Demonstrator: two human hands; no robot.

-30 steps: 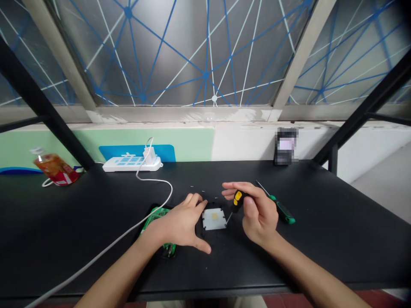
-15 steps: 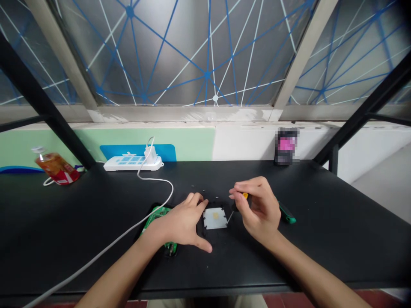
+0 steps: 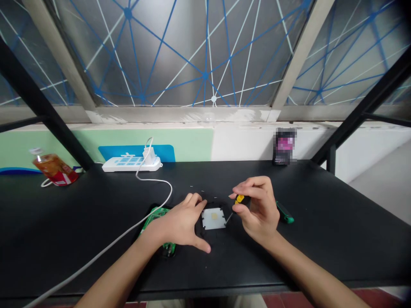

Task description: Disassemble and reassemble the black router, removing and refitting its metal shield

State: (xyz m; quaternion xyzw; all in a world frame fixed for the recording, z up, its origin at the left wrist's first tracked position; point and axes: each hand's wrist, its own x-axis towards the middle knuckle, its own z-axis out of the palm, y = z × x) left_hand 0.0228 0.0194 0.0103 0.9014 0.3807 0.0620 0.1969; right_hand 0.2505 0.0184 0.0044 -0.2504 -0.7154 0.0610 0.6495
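My right hand (image 3: 258,209) grips a screwdriver (image 3: 240,199) with a yellow and black handle. Its thin shaft slants down to the lower right corner of a pale metal plate (image 3: 213,218), which is set in a black casing. Fingers spread, my left hand (image 3: 186,220) lies over the left side of that casing, the thumb stretched toward the near edge. Beneath the left hand and wrist, a green circuit board (image 3: 156,214) in a dark housing is partly hidden. Several tiny screws (image 3: 203,191) lie on the black table beyond the plate.
A green-handled tool (image 3: 285,213) lies right of my right hand. A white cable (image 3: 109,245) crosses the table's left side from a white power strip (image 3: 131,164). A drink bottle (image 3: 55,168) stands back left; a blurred phone-like object (image 3: 284,146) leans against the wall.
The right fingers have opened slightly around the screwdriver handle, so more of its yellow part shows. The tip stays at the plate's corner. My left hand keeps its place; the view has shifted slightly.
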